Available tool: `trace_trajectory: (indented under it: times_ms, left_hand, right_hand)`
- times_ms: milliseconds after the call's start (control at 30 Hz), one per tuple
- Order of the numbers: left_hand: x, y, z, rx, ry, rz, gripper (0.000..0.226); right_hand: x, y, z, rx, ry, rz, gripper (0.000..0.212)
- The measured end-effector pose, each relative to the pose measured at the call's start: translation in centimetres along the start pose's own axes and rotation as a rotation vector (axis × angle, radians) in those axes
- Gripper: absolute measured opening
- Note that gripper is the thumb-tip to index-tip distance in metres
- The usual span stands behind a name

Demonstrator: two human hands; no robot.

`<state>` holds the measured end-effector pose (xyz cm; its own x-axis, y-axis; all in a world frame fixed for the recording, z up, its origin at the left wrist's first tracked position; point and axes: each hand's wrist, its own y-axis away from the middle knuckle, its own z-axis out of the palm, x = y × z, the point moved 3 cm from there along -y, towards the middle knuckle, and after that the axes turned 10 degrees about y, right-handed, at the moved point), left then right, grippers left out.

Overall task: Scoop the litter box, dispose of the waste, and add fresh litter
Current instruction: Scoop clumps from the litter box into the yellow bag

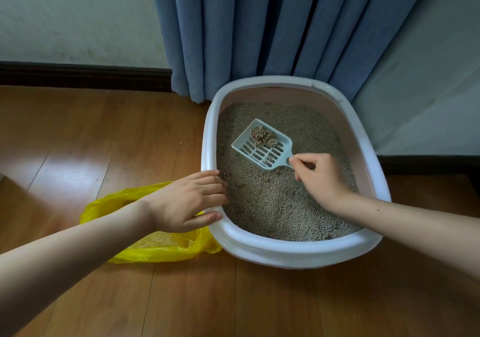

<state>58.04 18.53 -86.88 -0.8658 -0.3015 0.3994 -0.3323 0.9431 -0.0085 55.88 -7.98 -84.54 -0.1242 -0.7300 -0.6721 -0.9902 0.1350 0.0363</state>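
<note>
Right hand [320, 178] pinches the scoop [263, 146] handle, clump [262, 135] on it; left hand [188, 201] grips the litter box [285, 252] rim, yellow bag [155, 251] under it on wood floor [78, 142], blue curtain [272, 30] beyond.

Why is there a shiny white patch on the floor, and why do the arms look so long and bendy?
Head view: the white patch on the wooden floor is glare, daylight bouncing off its glossy boards. Head view: the wide-angle lens stretches things near the edges, so both forearms look long and the baseboard bows. Head view: the right hand on the scoop looks slightly blurry; the left hand on the litter box rim is sharper.
</note>
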Motion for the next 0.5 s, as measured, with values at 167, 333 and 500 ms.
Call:
trace_trajectory:
  times_ms: [167,333,500]
  left_hand:
    - [0.2,0.0,-0.5,0.024,0.043,0.013,0.039]
    - [-0.9,1.6,-3.9,0.316,0.061,-0.133,0.031]
    - [-4.9,6.8,-4.3,0.414,-0.068,-0.515,0.034]
  right_hand:
    - [-0.3,0.0,0.3,-0.023,0.023,-0.014,0.040]
    - [-2.0,-0.7,0.8,-0.027,0.009,-0.088,0.043]
    - [-6.2,-0.7,2.6,-0.086,0.024,-0.196,0.038]
